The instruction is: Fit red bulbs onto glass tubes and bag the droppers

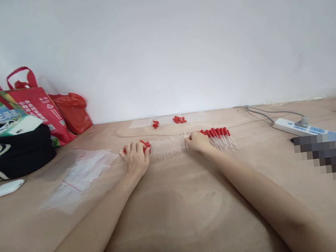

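My left hand rests on the wooden table, fingers curled over several small red caps. Between my hands lies a row of clear glass dropper tubes without caps. My right hand is pinched on one clear tube at the right end of that row. Just right of it lies a row of droppers with red caps fitted. Farther back, loose red caps lie on a clear plastic bag.
Clear zip bags lie at the left. Red shopping bags, a black striped bag and a white mouse stand at the far left. A white power strip with cable lies at the right, beside a blurred object.
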The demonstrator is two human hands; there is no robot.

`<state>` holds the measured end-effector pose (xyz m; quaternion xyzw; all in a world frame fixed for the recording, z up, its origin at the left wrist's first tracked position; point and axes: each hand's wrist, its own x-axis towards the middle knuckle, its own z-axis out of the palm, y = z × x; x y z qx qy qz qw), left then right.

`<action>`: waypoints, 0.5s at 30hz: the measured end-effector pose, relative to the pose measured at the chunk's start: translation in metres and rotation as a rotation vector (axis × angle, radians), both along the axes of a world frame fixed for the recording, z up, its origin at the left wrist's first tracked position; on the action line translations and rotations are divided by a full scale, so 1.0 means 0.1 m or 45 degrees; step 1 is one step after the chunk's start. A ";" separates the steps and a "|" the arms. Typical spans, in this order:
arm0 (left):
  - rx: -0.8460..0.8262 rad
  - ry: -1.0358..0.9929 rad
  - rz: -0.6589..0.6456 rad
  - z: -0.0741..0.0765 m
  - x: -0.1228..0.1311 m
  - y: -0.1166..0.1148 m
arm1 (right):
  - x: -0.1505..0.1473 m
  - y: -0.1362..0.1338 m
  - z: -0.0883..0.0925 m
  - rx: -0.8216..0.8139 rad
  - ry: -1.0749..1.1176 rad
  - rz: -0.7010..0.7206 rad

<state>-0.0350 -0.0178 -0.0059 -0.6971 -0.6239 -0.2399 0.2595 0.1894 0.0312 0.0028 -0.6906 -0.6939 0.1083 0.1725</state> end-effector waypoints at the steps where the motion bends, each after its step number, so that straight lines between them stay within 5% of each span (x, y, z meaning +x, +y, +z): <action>1: -0.015 -0.032 -0.087 -0.01 0.02 -0.02 | 0.03 -0.04 0.00 0.025 0.012 0.031; 8: -0.159 -0.067 -0.674 -0.08 0.38 -0.29 | 0.44 -0.52 -0.21 0.473 0.183 0.643; 15: -0.200 -0.139 -0.805 -0.11 0.56 -0.35 | 0.58 -0.83 -0.36 0.630 0.169 0.776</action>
